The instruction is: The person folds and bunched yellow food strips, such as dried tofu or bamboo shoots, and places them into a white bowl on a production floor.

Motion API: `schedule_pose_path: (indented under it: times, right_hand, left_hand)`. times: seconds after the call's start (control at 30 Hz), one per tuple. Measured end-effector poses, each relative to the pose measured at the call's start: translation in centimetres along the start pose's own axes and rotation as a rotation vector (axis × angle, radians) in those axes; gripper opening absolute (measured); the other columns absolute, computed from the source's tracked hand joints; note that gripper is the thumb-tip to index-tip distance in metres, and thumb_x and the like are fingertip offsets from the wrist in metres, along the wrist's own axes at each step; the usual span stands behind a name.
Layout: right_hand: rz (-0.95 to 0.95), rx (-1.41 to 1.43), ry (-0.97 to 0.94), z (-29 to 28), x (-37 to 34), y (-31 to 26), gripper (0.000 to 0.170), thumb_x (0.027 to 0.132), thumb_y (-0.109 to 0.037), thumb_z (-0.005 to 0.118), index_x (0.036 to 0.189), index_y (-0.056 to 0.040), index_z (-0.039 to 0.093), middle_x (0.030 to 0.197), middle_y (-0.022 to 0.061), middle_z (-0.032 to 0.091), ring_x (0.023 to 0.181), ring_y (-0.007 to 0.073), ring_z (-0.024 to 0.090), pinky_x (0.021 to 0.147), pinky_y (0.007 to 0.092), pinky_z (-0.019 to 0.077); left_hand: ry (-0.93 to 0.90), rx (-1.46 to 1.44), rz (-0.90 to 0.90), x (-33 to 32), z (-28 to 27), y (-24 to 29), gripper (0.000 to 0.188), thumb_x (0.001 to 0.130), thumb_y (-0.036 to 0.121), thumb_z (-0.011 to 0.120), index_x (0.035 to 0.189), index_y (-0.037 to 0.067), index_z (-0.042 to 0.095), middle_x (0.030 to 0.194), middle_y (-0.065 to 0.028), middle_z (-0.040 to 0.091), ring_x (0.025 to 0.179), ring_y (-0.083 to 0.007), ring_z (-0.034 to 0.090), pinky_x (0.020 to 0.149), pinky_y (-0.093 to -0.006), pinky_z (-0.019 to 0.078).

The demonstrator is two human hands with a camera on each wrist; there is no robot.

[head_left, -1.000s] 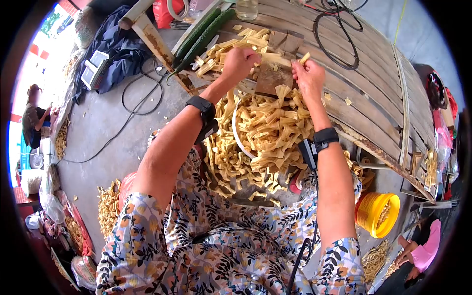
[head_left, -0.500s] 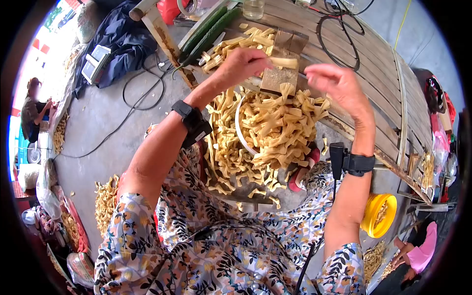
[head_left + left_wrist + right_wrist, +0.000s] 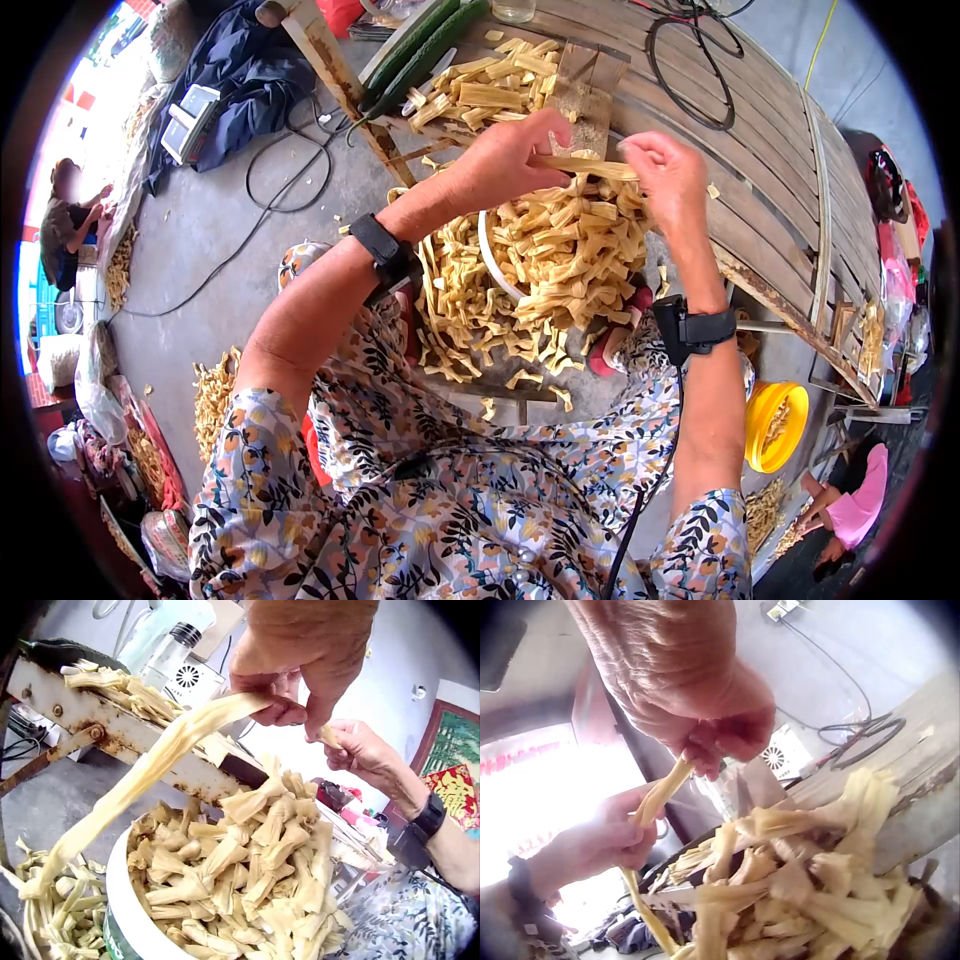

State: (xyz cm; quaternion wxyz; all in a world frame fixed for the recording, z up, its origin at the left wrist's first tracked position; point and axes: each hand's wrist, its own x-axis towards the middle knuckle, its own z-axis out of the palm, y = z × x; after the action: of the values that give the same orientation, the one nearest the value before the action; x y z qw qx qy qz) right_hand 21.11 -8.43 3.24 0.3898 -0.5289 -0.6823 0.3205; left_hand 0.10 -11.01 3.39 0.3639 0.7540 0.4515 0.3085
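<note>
A long pale yellow strip (image 3: 592,167), like bean curd skin, stretches between both hands. My left hand (image 3: 515,160) pinches it, and in the left wrist view a long tail (image 3: 142,784) hangs down past the bucket. My right hand (image 3: 672,180) pinches the other end between thumb and fingers; the right wrist view shows the strip (image 3: 664,791) bunched narrow between the hands. Below them a white-rimmed bucket (image 3: 116,889) is heaped with knotted strips (image 3: 247,862). Just beyond the hands lies a wooden block (image 3: 580,105) on the slatted bench.
Cut strips (image 3: 490,90) lie on the slatted bench (image 3: 760,150), beside green cucumbers (image 3: 415,55) and a glass jar (image 3: 513,9). A black cable (image 3: 690,75) coils farther right. More knots (image 3: 470,335) spread below the bucket. A yellow bucket (image 3: 765,430) stands at right; two people sit farther off.
Both hands have come from the wooden block toward the body, over the bucket. The right hand, lifted away with spread fingers half a second ago, now pinches the strip's end.
</note>
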Motion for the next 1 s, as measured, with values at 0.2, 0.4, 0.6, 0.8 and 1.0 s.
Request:
schedule_pose_path:
  times: [0.2, 0.4, 0.6, 0.8, 1.0]
  right_hand:
    - [-0.064, -0.44, -0.367, -1.0, -1.3, -0.1, 0.011, 0.077, -0.013, 0.061, 0.084, -0.0055, 0.064, 0.06, 0.007, 0.058, 0.052, 0.0146, 0.053, 0.052, 0.0281, 0.0408]
    - [0.185, 0.475, -0.926, -1.1, -3.8, -5.7, 0.021, 0.079, -0.018, 0.063, 0.097, -0.0067, 0.065, 0.063, -0.0019, 0.057, 0.049, 0.0011, 0.041, 0.044, 0.0159, 0.0306]
    - [0.035, 0.64, -0.581, -0.5, -2.4, -5.0, 0.035, 0.078, -0.017, 0.066, 0.108, -0.0013, 0.058, 0.072, 0.002, 0.06, 0.047, 0.0017, 0.046, 0.045, 0.0149, 0.0371]
    - [0.076, 0.409, -0.581, -0.1, -2.8, -4.6, 0.035, 0.075, -0.008, 0.068, 0.106, 0.0035, 0.057, 0.063, 0.0032, 0.059, 0.049, 0.0068, 0.055, 0.046, 0.0188, 0.0448]
    - [-0.375, 0.011, -0.247, 1.1, -2.5, -2.5, 0.027, 0.069, -0.013, 0.071, 0.094, -0.005, 0.064, 0.081, 0.0039, 0.061, 0.064, 0.012, 0.057, 0.053, 0.0241, 0.045]
  left_hand:
    - [0.047, 0.234, 0.178, -0.2, -1.4, -1.0, 0.009, 0.083, 0.008, 0.056, 0.091, 0.005, 0.057, 0.073, -0.0034, 0.059, 0.067, -0.0083, 0.053, 0.059, -0.0266, 0.0439]
    - [-0.257, -0.328, 0.12, -0.4, -2.1, -0.1, 0.016, 0.087, 0.011, 0.051, 0.097, 0.001, 0.059, 0.077, -0.0006, 0.058, 0.076, -0.0082, 0.054, 0.071, -0.0224, 0.045]
    - [-0.323, -0.537, -0.019, 0.1, 0.1, -0.3, 0.027, 0.093, 0.025, 0.041, 0.095, 0.004, 0.057, 0.07, -0.0006, 0.056, 0.053, -0.0046, 0.05, 0.05, -0.0186, 0.0413]
    - [-0.773, -1.388, -0.064, -0.4, 4.4, -1.4, 0.042, 0.086, 0.038, 0.05, 0.1, -0.002, 0.054, 0.078, -0.0076, 0.058, 0.055, -0.0076, 0.048, 0.047, -0.0161, 0.0386]
    - [-0.324, -1.296, -0.249, -0.4, 5.1, -1.9, 0.036, 0.083, 0.031, 0.056, 0.098, -0.001, 0.054, 0.075, -0.0061, 0.056, 0.055, -0.0062, 0.048, 0.045, -0.0162, 0.0381]
